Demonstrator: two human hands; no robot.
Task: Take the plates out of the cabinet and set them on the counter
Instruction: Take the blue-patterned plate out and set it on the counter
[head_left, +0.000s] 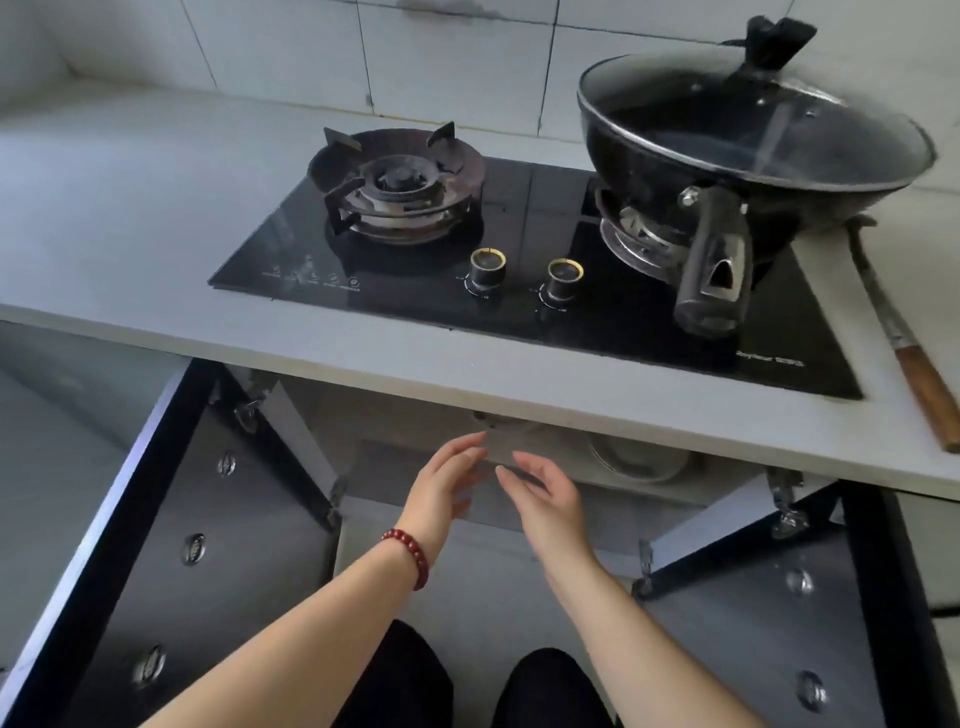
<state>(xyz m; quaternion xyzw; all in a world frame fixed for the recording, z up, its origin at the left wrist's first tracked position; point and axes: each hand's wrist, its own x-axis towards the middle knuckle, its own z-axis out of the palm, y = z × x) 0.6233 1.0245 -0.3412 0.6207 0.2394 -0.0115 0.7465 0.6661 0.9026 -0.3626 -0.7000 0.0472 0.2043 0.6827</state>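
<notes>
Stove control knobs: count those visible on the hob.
2: left knob and right knob, side by side at the hob's front centre. None seems hidden.

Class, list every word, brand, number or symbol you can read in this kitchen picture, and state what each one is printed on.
Brand print at the front right corner of the black glass hob: too blurred to read.
Small icons with captions at the hob's front left: too small to read.
Markings around the two knobs: not legible.
Nothing else carries text.

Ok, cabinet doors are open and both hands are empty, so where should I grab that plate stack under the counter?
Probably by the rim of the plates, one hand each side. They lie flat on the shelf, right of both the left hand and the right hand. Come in low from the front; the counter overhangs.
</notes>
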